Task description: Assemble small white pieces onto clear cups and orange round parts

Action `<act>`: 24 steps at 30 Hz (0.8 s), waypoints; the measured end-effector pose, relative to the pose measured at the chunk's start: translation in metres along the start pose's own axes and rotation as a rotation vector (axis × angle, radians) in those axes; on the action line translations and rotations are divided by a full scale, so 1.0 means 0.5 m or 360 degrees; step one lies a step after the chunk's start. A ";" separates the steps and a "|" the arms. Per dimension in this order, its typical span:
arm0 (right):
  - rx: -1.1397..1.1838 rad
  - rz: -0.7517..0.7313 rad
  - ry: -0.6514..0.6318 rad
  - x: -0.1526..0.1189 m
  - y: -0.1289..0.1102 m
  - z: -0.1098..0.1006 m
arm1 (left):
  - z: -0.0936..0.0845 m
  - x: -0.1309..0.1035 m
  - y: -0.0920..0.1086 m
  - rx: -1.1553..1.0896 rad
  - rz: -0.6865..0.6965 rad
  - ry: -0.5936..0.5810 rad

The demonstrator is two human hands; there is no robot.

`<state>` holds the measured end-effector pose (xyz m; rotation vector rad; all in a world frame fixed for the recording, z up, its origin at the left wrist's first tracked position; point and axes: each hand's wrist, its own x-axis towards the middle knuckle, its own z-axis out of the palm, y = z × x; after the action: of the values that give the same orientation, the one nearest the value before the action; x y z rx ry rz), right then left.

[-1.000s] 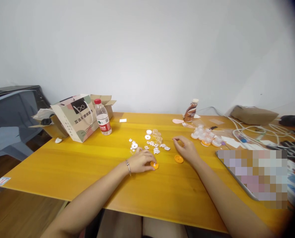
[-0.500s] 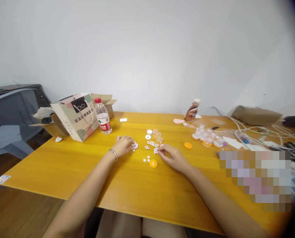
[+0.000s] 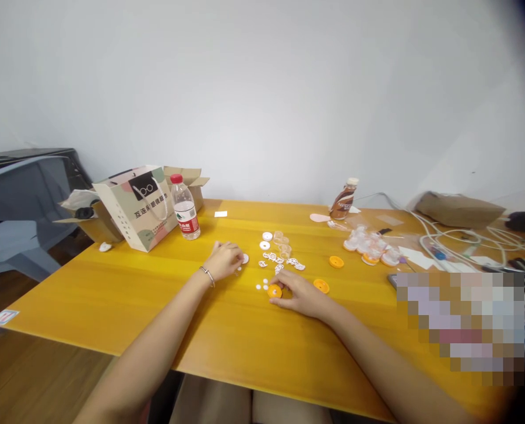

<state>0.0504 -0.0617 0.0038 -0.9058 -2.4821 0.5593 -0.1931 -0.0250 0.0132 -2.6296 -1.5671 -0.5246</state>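
Observation:
My right hand (image 3: 300, 292) has its thumb and fingers around the edge of an orange disc (image 3: 274, 291) on the table. At the fingertips of my left hand (image 3: 224, 260) is a white disc (image 3: 245, 258); its fingers are curled, and what they grip is partly hidden. Between the hands lie small white dots (image 3: 258, 287), several white patterned pieces (image 3: 272, 257), two white rings (image 3: 265, 245) and clear round pieces (image 3: 283, 249). Two more orange discs (image 3: 321, 286) (image 3: 336, 261) lie near and beyond my right hand.
A red-capped water bottle (image 3: 186, 215) and a paper bag (image 3: 143, 218) stand at the left. At the back right are a brown bottle (image 3: 344, 200), a cluster of clear-and-orange pieces (image 3: 371, 244), white cables (image 3: 443, 235) and a brown package (image 3: 459, 210).
My right hand has moved from the white patterned pieces down and left to the orange disc, closing on its edge. My left hand has shifted slightly right.

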 end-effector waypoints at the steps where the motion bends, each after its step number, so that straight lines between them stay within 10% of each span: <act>1: 0.0002 0.0003 0.0002 0.000 0.001 0.001 | -0.001 0.000 0.001 -0.0003 0.0007 0.0010; 24: 0.0062 0.0021 -0.0052 0.004 -0.002 0.008 | 0.030 0.030 0.025 0.0028 0.0156 0.0134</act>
<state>0.0466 -0.0618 0.0014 -0.9053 -2.4871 0.6295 -0.1718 -0.0153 0.0054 -2.6180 -1.4049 -0.6041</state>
